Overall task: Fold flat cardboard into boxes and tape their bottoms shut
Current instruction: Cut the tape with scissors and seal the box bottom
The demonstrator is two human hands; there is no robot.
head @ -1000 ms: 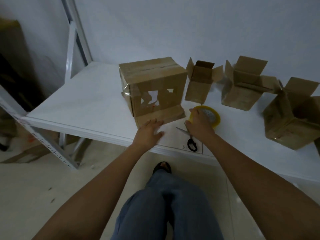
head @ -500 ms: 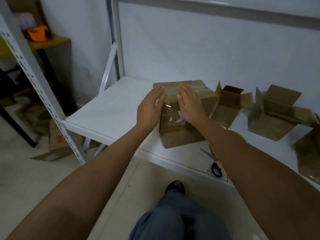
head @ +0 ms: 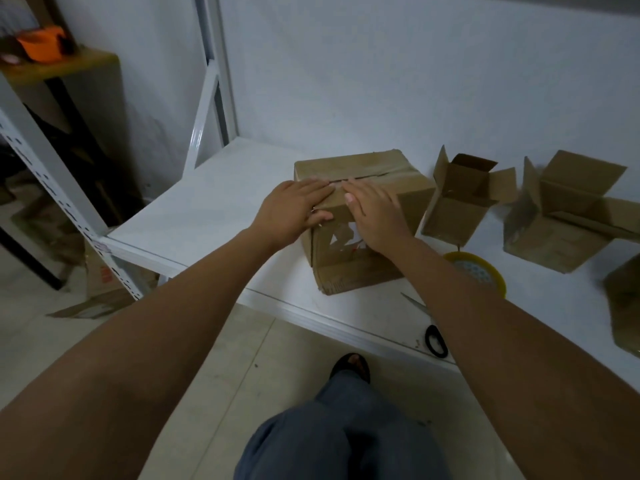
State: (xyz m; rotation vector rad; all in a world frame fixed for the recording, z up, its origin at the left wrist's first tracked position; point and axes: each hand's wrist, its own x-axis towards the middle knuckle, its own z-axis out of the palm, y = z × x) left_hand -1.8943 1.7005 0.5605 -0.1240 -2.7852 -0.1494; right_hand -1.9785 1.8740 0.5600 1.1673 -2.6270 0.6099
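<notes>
On the white worktop (head: 207,216), near its front edge, a closed cardboard box (head: 388,188) is standing with its taped seam facing up. Both hands are lying flat on the near top edge of this box, side by side and just apart. The left hand (head: 294,209) is resting with fingers straight across the top at the box's left corner, its thumb reaching down onto the front face. The right hand (head: 375,213) is pressing with fingers straight and slightly spread over the top edge and the upper front face; neither hand is curling round anything. A torn, pale patch is showing on the front face below the right hand.

Right of the box, a roll of yellow-rimmed packing tape (head: 485,271) is lying flat, partly hidden by the right forearm. Scissors (head: 433,336) with black handles are lying near the worktop's front edge, also partly hidden by that forearm. Behind the tape, a small open box (head: 457,206) is sitting with flaps raised; further right, a larger open box (head: 568,216) is doing likewise. A third cardboard piece (head: 625,303) is cut off by the right border.
</notes>
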